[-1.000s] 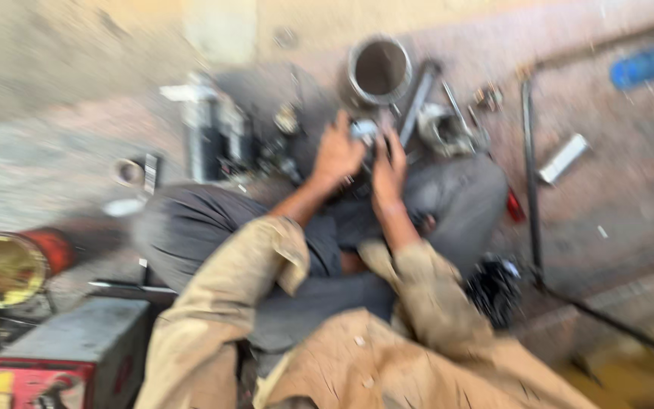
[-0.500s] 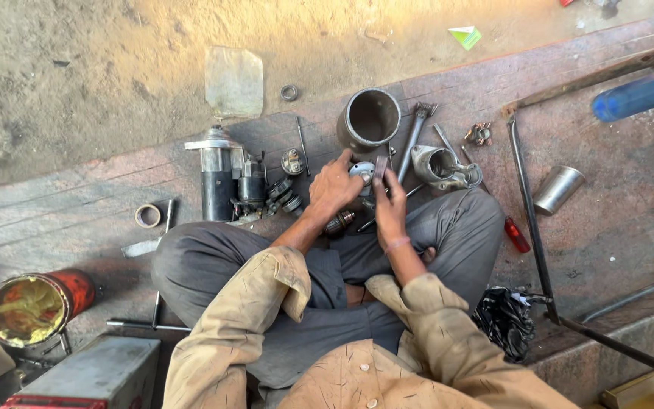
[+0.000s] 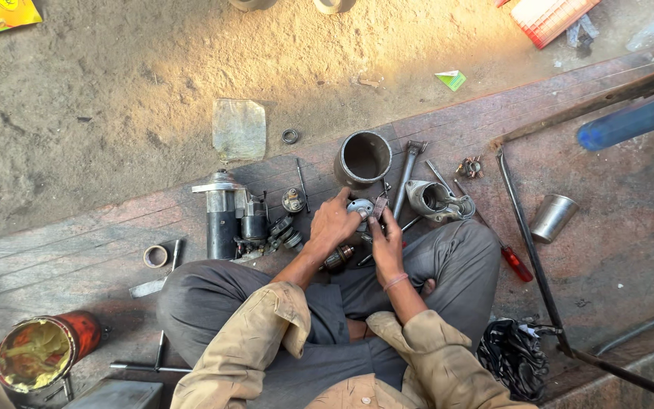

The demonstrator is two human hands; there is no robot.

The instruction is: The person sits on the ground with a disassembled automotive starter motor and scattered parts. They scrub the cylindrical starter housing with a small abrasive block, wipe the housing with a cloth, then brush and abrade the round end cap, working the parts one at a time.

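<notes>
Head view: the person sits cross-legged on a reddish wooden platform (image 3: 77, 242), whose far edge meets bare sandy ground. Open boards lie to the left between a small metal ring (image 3: 155, 256) and the knee; the right side is hemmed by a black metal bar frame (image 3: 527, 250) and a steel cup (image 3: 553, 217). Directly beyond the hands the floor is crowded: a starter motor (image 3: 225, 220) far-left, a hollow metal cylinder (image 3: 362, 158) straight ahead, a cast housing (image 3: 437, 201) just right, with a red-handled screwdriver (image 3: 512, 261) near the right knee. The left hand (image 3: 333, 225) is closed around a small round silver metal part (image 3: 359, 206), held above the lap just near of the cylinder. The right hand (image 3: 386, 241) touches the same part, fingers pinched on a small dark piece at its right edge. A paint tin (image 3: 35, 352) stands near-left.
</notes>
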